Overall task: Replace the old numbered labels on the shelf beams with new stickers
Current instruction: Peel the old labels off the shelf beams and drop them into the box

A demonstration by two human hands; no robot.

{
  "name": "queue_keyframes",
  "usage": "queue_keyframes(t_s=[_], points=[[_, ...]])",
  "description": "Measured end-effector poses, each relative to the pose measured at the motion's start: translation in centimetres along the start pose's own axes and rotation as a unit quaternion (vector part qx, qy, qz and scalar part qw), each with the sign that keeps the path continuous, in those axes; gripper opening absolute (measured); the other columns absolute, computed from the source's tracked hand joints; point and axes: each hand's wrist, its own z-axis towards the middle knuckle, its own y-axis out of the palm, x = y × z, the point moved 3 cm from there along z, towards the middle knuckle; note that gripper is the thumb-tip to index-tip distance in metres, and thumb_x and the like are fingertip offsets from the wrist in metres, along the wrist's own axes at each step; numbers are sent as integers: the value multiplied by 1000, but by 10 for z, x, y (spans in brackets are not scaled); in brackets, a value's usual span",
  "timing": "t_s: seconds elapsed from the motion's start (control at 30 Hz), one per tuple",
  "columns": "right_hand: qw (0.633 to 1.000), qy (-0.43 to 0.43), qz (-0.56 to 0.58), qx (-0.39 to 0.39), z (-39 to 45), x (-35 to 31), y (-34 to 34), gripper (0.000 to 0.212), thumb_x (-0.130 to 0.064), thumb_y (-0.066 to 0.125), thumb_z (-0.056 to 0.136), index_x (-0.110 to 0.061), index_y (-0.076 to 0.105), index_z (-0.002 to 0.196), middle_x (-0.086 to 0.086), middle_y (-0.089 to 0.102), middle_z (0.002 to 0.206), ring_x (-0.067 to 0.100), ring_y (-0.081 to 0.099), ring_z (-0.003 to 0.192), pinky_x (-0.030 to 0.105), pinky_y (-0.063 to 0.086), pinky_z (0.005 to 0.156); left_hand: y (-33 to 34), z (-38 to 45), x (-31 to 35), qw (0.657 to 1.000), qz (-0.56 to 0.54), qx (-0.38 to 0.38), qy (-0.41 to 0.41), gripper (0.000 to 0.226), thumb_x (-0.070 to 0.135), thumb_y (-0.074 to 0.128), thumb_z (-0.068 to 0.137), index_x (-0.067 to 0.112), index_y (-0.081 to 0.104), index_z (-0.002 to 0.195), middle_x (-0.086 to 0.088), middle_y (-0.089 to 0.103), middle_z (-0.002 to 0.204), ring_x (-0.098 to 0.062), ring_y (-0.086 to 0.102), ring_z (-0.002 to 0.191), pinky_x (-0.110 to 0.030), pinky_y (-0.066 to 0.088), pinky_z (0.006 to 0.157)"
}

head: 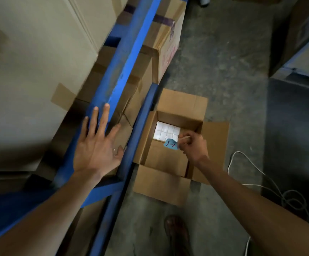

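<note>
Blue label [170, 144] marked "1-2", pinched by right hand [192, 145]

Blue shelf beam [124, 58], paint scuffed pale along edge. Light-blue sticker [171, 144] marked "1-2" in dark ink. Brown open carton [182, 102] with grid of white packs [166, 131]. Grey mottled concrete floor [223, 61]. White cable [272, 189]. Reddish-brown shoe [176, 231].

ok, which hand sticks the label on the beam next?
Right. The right hand already pinches the blue label, over the open box. The left hand lies flat on the beam, likely just steadying.
</note>
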Motion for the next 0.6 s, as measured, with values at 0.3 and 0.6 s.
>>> queue_keyframes(t_s=[0.3,0.6], points=[[992,-6,-117,-42,33,4,30,23,-10,63,78,-32,60,71,-4,73,77,19,69,79,40,58,72,5,1,1,999,-1,39,2,67,55,65,77,18,58,132,-14,-6,169,-38,3,155,-56,16,123],[985,28,-164,-42,50,12,31,19,-7,65,77,-24,61,78,2,73,78,24,68,80,34,55,71,6,1,2,999,7,33,-3,60,61,59,79,15,65,117,-15,-8,169,-39,1,155,-57,14,123]])
